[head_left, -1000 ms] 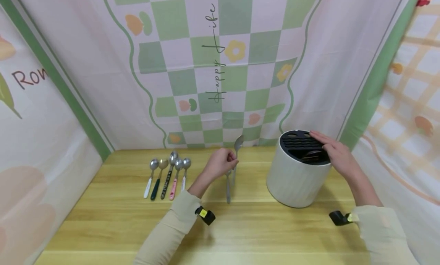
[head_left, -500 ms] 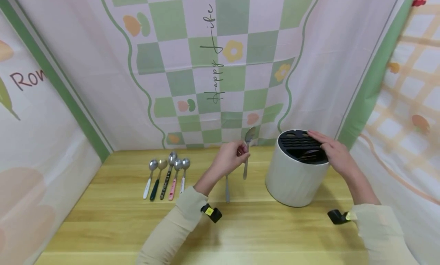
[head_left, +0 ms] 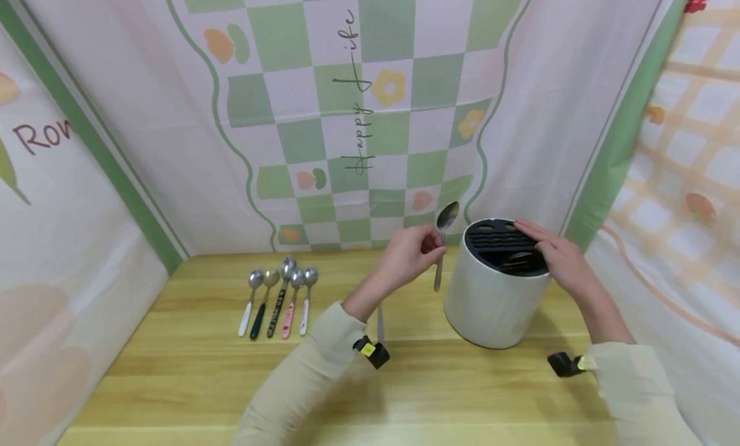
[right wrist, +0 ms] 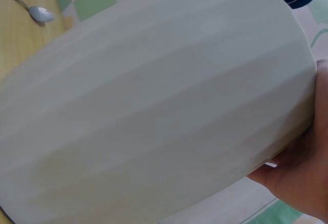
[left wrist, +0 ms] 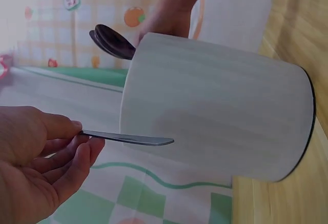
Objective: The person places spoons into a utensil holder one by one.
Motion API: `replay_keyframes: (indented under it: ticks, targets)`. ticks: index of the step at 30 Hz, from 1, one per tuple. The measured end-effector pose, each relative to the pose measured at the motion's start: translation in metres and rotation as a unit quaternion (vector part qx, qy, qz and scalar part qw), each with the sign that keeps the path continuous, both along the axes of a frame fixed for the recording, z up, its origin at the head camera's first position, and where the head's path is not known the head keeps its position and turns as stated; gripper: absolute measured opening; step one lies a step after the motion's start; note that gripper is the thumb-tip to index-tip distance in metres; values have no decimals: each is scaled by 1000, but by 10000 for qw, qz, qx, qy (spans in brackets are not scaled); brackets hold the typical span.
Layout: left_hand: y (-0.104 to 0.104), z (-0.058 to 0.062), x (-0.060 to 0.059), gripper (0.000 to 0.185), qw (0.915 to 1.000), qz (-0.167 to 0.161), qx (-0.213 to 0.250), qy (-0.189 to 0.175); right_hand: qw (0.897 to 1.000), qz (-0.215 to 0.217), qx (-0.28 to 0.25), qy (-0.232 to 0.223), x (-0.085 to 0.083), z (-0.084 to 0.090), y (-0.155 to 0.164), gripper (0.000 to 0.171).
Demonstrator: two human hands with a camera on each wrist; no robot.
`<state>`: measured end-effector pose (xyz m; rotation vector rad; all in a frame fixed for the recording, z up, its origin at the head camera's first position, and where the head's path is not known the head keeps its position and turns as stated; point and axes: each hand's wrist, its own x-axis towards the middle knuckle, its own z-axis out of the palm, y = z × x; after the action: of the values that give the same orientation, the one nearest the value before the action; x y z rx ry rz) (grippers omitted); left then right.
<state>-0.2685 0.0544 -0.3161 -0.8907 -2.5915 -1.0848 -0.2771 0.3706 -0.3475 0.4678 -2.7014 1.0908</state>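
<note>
My left hand (head_left: pixel 409 256) pinches a metal spoon (head_left: pixel 448 216) between thumb and fingers, just left of the utensil holder (head_left: pixel 494 311). The spoon's bowl points up and its handle hangs down. In the left wrist view the handle (left wrist: pixel 141 140) overlaps the white wall of the holder. My right hand (head_left: pixel 562 258) rests on the holder's right rim, fingers stretched along the edge. Inside the black slotted top, dark spoons (left wrist: pixel 114 42) stand with their bowls above the rim. Another metal spoon (right wrist: pixel 41 14) lies on the table, partly hidden by my left arm in the head view.
Several spoons with coloured handles lie in a row on the left of the wooden table (head_left: pixel 191 369), among them one with a pink handle (head_left: pixel 288 319). A patterned curtain (head_left: pixel 381 144) hangs behind the table, with more cloth at both sides.
My left hand has carried the spoon up and to the right, off the table toward the holder. The right hand stays on the rim.
</note>
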Motion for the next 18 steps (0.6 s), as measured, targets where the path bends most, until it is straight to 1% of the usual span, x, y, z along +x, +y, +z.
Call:
replay_keyframes:
  ticks: [9,13,18]
  targets:
    - [25,15,0,9,9969,-371,312,615,10000,-67,8,-48,1,1,-1,49]
    - [37,23,-1,10,9946,-516,473,761,9999,-86,25,-64,1,2,-2,49]
    - [49,32,-5,10,9924,-578,574,918,9999,-96,6,-82,2,3,-2,48]
